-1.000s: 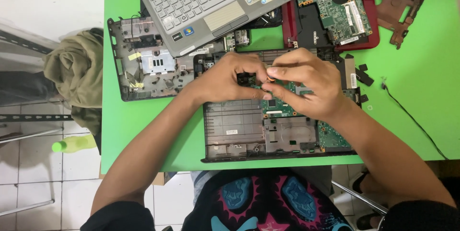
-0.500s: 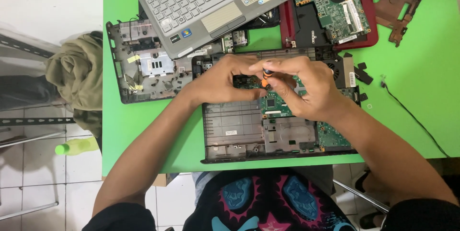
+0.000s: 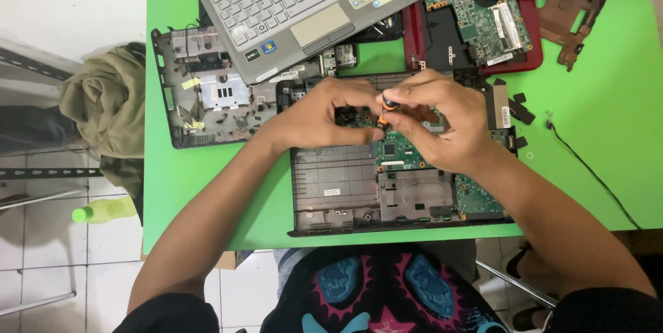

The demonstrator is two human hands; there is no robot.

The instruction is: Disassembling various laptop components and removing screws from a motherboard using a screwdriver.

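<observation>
A white label strip (image 3: 502, 106) sits at the open laptop base's (image 3: 359, 191) right edge. The right hand (image 3: 442, 122) pinches an orange-handled screwdriver (image 3: 387, 106); the left hand (image 3: 319, 115) rests curled beside it.

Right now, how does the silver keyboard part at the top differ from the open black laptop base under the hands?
The silver keyboard part lies tilted, its keys and touchpad showing; the black laptop base lies square to the table edge with a green circuit board exposed. The keyboard part is untouched; both hands work over the base. Both rest on the green table.
</observation>
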